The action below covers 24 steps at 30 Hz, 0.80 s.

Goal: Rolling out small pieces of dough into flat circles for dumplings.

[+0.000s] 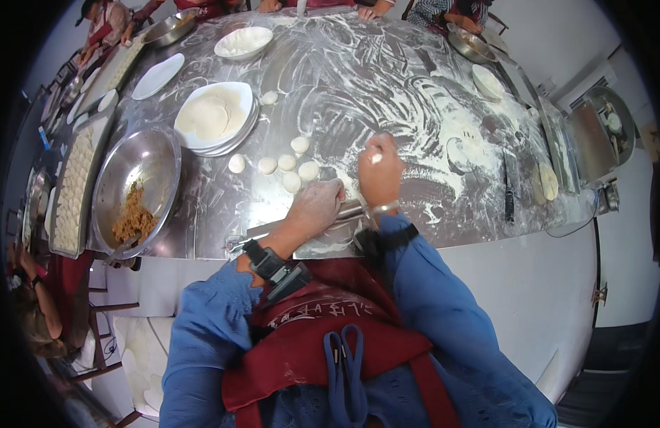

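Observation:
My left hand [318,204], palm down with curled fingers, is over the table edge beside a rolling pin [349,211] that passes beneath my wrist. Whether its hidden fingers grip anything cannot be told. My right hand [381,168] is just to the right and farther forward, curled and slightly blurred, with a white spot on its back. What lies under its fingers is hidden. Several small dough pieces [285,162] lie ahead and left of my left hand. Beyond them, round dough wrappers [208,117] rest on a stack of white plates [248,127].
A steel bowl [148,142] of brown filling holds a spoon, left. Beside it stands a tray of dumplings [73,187]. A white bowl of flour [244,43] sits farther back. A knife [509,187] and dough piece [548,182] lie right. Other people work around the floured metal table [330,80].

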Available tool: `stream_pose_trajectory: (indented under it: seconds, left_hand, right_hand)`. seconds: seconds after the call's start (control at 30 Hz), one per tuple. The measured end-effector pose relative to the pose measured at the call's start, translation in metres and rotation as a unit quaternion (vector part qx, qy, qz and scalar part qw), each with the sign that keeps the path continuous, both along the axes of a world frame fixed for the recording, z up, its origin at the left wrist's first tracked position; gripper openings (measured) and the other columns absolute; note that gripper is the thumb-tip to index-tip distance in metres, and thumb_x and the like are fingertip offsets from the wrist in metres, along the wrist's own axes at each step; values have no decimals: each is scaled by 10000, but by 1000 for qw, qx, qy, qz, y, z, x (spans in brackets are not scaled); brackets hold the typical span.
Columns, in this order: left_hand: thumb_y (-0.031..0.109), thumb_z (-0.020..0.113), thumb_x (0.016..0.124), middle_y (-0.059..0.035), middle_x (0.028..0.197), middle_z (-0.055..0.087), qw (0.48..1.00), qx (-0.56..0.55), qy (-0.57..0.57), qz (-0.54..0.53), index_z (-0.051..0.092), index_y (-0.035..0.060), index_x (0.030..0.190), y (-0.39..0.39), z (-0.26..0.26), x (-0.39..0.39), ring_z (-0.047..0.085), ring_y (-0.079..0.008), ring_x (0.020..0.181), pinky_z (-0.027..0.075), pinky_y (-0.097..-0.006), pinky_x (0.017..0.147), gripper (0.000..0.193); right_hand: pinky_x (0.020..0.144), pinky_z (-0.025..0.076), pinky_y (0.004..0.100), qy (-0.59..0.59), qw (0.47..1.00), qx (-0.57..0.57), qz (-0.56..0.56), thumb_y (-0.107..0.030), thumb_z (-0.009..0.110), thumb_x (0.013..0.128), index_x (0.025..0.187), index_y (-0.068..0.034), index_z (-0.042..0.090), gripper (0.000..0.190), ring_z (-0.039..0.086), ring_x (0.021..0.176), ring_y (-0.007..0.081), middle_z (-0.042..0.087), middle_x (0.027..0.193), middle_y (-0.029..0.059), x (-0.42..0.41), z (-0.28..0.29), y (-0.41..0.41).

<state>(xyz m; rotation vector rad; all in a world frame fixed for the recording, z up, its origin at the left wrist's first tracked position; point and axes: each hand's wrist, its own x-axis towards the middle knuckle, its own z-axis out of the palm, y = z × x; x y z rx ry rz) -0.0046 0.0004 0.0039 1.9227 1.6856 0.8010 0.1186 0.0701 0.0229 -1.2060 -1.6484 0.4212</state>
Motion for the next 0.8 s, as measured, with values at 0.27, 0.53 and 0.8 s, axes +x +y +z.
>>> stream_pose_trajectory:
  seconds: [0.27, 0.53, 0.8]
  left_hand:
    - [134, 518, 786, -185, 753, 597, 999, -37, -13, -36, 579, 21, 846, -16, 1, -16, 587, -350, 753, 456, -421, 685, 142]
    - [144, 513, 785, -185, 766, 596, 999, -5, 10, -33, 579, 31, 841, 8, -10, 2, 585, -352, 764, 455, -428, 683, 142]
    - [79, 463, 770, -207, 810, 598, 997, -45, -14, -65, 580, 16, 897, -9, 7, -10, 584, -359, 819, 449, -429, 740, 184]
  right_hand:
    - [566, 440, 400, 17, 997, 71, -31, -81, 503, 755, 831, -55, 522, 82, 558, 635, 381, 572, 689, 160, 33, -17, -40]
    - [578, 441, 427, 0, 1000, 5, -15, -91, 525, 741, 839, -55, 526, 104, 564, 650, 398, 583, 726, 185, 5, -3, -7]
    - [593, 450, 419, 15, 999, 5, -46, -86, 508, 755, 839, -41, 530, 98, 572, 669, 383, 590, 758, 189, 13, -4, -24]
